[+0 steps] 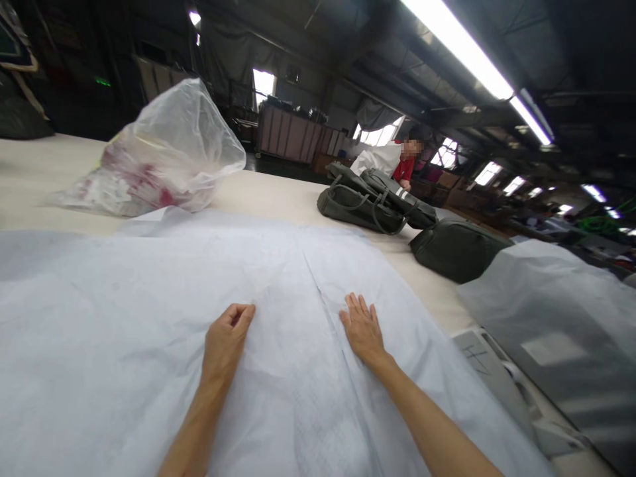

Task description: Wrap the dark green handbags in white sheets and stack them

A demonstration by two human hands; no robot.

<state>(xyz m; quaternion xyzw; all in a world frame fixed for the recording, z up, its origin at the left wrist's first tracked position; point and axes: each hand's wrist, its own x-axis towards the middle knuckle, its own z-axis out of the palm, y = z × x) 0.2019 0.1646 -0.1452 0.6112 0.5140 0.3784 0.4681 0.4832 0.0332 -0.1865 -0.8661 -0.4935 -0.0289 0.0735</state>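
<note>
A large pale bluish-white sheet covers most of the near table, with a long crease down its right part. My left hand is just over this sheet, thumb and fingers pinched together. A faint see-through patch shows by the fingertips, but what they hold is too indistinct to name. My right hand lies flat on the sheet beside the crease, fingers spread, holding nothing.
A clear plastic bag with reddish and white contents stands at the back left. Dark green bags lie across the cream table, another dark bag nearer. Greyish plastic is at right. A person stands beyond.
</note>
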